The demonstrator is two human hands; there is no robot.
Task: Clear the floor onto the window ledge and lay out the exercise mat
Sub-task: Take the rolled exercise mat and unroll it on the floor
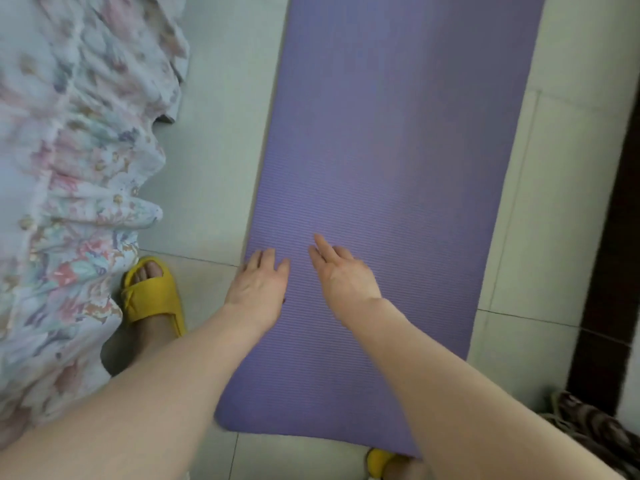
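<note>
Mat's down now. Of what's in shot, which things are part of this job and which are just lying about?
Part of the job:
- purple exercise mat, unrolled flat on the tiled floor
- left hand and right hand, open over its near end

Just lying about:
- floral bedding at the left
- yellow slippers, worn
- patterned cloth, bottom right

both bare forearms reach in from 6 o'clock toward 12. the left hand (259, 285) is palm down, fingers loosely spread and pointing to 12, thumb at its 3 o'clock side. the right hand (341, 271) sits just beside it at 3 o'clock, flat and empty, fingers together, angled toward 11. neither hand grips anything.
</note>
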